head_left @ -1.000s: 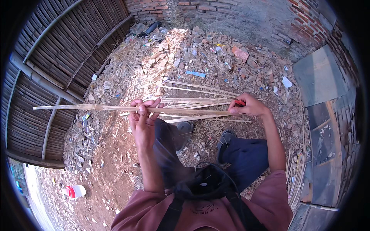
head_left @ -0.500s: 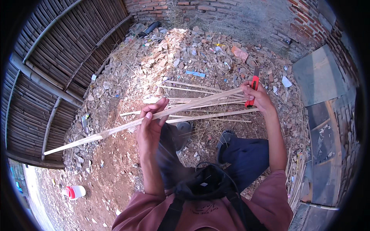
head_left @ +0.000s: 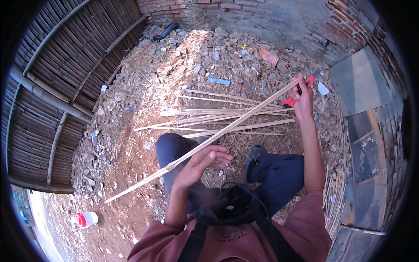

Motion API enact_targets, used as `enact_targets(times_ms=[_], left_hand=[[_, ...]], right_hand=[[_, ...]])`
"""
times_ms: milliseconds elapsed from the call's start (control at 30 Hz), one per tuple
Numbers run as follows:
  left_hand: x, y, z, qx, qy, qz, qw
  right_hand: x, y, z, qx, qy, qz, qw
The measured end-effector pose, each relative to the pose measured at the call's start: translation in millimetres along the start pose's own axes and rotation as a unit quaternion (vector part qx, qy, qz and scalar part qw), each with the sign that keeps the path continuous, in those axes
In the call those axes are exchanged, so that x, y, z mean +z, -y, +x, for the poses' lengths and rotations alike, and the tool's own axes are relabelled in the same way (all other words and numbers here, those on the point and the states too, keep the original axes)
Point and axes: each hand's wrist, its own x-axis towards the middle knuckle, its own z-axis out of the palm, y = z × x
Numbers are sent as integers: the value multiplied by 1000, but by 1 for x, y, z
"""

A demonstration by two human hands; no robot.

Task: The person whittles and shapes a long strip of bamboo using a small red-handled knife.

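Observation:
A long pale bamboo strip (head_left: 235, 123) slants from the upper right down to the lower left, with a node along its lower part. My right hand (head_left: 303, 101) is closed around a red utility knife (head_left: 290, 102), its blade out and pointing up and right, and pinches the strip's upper end. Below the strip's middle, my left hand (head_left: 198, 168) is open, fingers stretched to the right; whether it touches the strip I cannot tell. Several more bamboo strips (head_left: 209, 113) lie on the ground beyond my feet.
Rubble and litter (head_left: 209, 56) cover the ground toward a brick wall (head_left: 262, 17). A bamboo-slat panel (head_left: 56, 78) stands at left. A white jug with a red lid (head_left: 90, 218) sits lower left. Flat grey sheets (head_left: 362, 83) lean at right, near more long strips (head_left: 338, 201).
My right hand has moved up and right, tilting the knife. The strip is steeper, its lower end further right and nearer me. My left hand has opened and come down toward me. My left knee has shifted.

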Motion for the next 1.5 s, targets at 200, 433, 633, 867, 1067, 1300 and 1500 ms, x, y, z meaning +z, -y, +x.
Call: enact_targets(times_ms=[200, 433, 633, 867, 1067, 1300, 1500], left_hand=[[5, -27, -55, 8, -16, 220, 975], [-5, -26, -60, 25, -202, 617, 760], [-15, -2, -68, 58, -185, 614, 765], [2, -25, -64, -22, -142, 442, 885], [0, -11, -61, -65, -130, 398, 906], [30, -29, -39, -11, -176, 320, 931], [46, -45, -22, 25, -238, 264, 934]], right_hand=[[-6, 3, 0, -1, -21, -32, 999], [6, 11, -1, 15, -28, -36, 999], [14, 21, -5, -3, -15, -32, 999], [31, 34, -17, -78, -61, -109, 989], [39, 46, -24, -91, -50, -86, 991], [63, 25, -56, -233, 51, -238, 941], [100, 11, -105, -297, 202, -389, 848]])
